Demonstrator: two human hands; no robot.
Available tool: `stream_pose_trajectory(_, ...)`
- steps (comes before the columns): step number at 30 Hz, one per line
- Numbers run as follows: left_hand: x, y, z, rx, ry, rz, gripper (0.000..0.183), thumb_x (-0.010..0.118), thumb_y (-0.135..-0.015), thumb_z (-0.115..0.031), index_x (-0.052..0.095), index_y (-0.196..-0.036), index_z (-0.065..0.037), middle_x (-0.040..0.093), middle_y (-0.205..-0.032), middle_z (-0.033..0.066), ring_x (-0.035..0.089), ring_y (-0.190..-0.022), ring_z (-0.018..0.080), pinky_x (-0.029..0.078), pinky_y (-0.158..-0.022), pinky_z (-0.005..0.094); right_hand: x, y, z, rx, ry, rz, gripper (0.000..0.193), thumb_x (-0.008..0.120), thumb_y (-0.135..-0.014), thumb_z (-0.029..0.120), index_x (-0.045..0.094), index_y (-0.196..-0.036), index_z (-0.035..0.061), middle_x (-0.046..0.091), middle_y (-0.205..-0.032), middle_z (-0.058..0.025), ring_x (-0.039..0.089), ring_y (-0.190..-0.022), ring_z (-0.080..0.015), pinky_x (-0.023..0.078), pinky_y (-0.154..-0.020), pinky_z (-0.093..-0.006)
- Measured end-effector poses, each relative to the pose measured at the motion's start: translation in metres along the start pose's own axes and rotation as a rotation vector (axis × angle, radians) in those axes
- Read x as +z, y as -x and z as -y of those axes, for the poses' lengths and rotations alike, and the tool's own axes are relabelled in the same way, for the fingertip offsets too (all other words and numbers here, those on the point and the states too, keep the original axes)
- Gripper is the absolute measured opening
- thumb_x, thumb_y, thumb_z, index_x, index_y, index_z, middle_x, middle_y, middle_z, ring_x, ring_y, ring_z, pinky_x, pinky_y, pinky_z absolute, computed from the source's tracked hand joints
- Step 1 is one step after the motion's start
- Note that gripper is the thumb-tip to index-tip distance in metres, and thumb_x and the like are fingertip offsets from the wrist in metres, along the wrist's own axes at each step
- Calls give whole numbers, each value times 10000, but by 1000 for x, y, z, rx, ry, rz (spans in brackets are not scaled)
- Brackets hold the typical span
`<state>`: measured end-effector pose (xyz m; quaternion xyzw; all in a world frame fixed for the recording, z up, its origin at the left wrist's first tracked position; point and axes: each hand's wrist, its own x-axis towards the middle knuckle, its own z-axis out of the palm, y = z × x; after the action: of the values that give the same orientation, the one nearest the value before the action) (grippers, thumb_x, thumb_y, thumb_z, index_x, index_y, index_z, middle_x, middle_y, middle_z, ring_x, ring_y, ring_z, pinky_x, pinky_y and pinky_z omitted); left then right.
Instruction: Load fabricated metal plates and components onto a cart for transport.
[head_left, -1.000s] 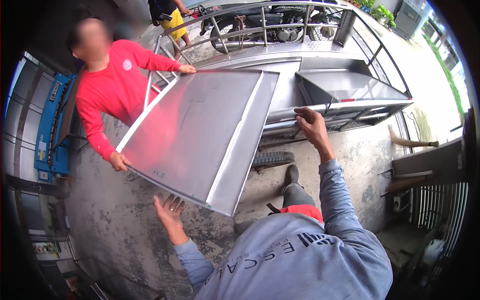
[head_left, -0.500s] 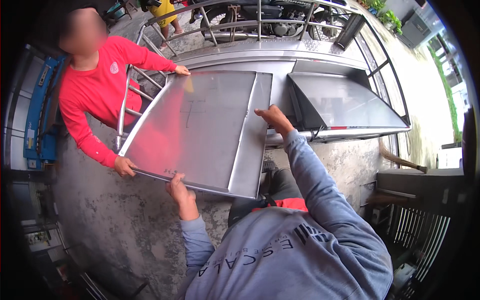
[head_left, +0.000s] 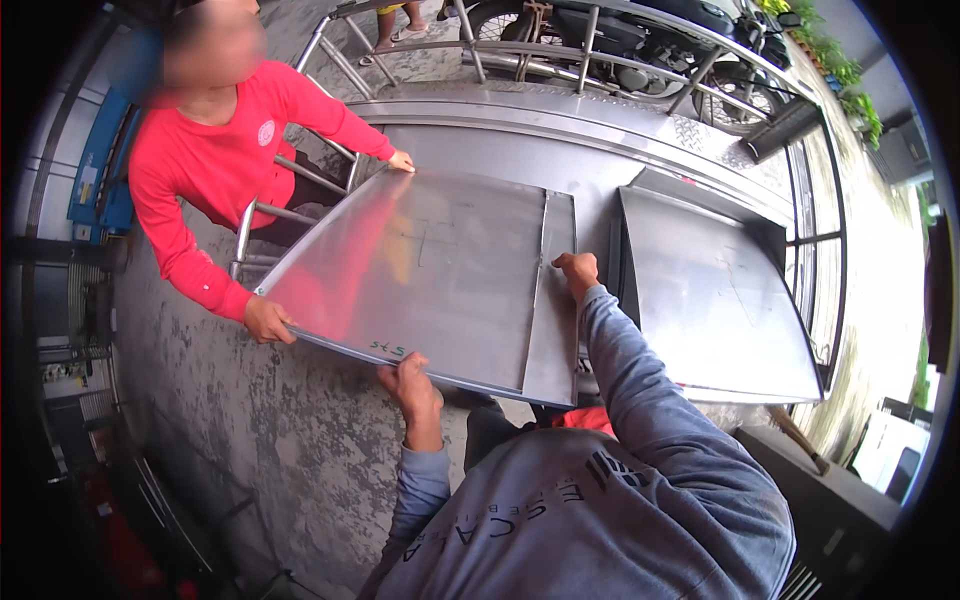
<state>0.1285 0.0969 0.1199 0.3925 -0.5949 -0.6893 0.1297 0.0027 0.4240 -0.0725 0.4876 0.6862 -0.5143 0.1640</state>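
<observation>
A large, shallow sheet-metal panel (head_left: pixel 450 270) with folded edges lies level between me and a co-worker. My left hand (head_left: pixel 412 388) grips its near edge, thumb on top beside some green marking. On the right edge, past a raised seam, my right hand (head_left: pixel 577 272) is closed round the rim; its fingers underneath are hidden. The co-worker in a red shirt (head_left: pixel 215 190) holds the left side with two hands, one at the near corner (head_left: pixel 268 320) and one at the far corner (head_left: pixel 401 162).
A second folded metal piece (head_left: pixel 715 290) rests to the right on the metal bed (head_left: pixel 610 160), which has tubular railings (head_left: pixel 590 50). Beyond them stands a motorcycle (head_left: pixel 640 50). A broom (head_left: pixel 798 440) leans at the right, near a grey ledge (head_left: pixel 820 475). Concrete floor (head_left: pixel 210 390) lies below.
The panel, with both my hands and the co-worker's hands on it, has shifted right in the view and slightly lower. The bed and second metal piece also appear lower and nearer.
</observation>
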Motion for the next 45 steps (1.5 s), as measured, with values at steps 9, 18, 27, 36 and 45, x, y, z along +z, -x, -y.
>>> stream_pose_trajectory(9, 98, 10, 36, -10, 73, -18, 511, 594, -696, 71, 548, -1200, -1, 593, -1121, 78, 585, -1003, 226, 495, -881, 316, -49, -89, 42, 76, -178, 12, 445, 822, -768, 212, 775, -1083, -99, 772, -1165, -254, 751, -1100, -351, 576, -928, -418)
stream_pose_trajectory(18, 112, 2, 55, -50, 23, 19, 614, 599, -717, 60, 492, -1318, 3, 555, -1248, 105, 564, -1128, 249, 475, -973, 337, -43, -150, 31, 121, -184, 17, 417, 731, -805, 181, 745, -1117, -95, 759, -1192, -255, 737, -1141, -364, 572, -933, -430)
stream_pose_trajectory(27, 125, -2, 61, -29, 51, -36, 488, 612, -718, 68, 511, -1180, -56, 535, -1141, 62, 543, -1097, 229, 461, -936, 317, -75, -159, 39, -69, -128, 286, 523, 776, -794, 144, 685, -1263, -67, 721, -1251, -238, 709, -1132, -357, 563, -967, -423)
stream_pose_trajectory(36, 176, 3, 8, -71, 46, -17, 582, 615, -743, 83, 484, -1302, -12, 569, -1188, 69, 573, -1098, 205, 469, -983, 327, -112, -131, 25, -170, -435, 356, 581, 687, -945, 113, 570, -1510, 43, 667, -1398, -209, 635, -1286, -333, 487, -1082, -432)
stream_pose_trajectory(45, 244, -22, -43, 42, -33, 141, 512, 787, -837, -69, 526, -1275, -98, 619, -1108, 31, 612, -978, 157, 501, -793, 360, -148, -99, 84, -719, -384, 310, 693, 644, -948, 287, 533, -1566, -5, 531, -1587, -215, 481, -1489, -324, 362, -1232, -410)
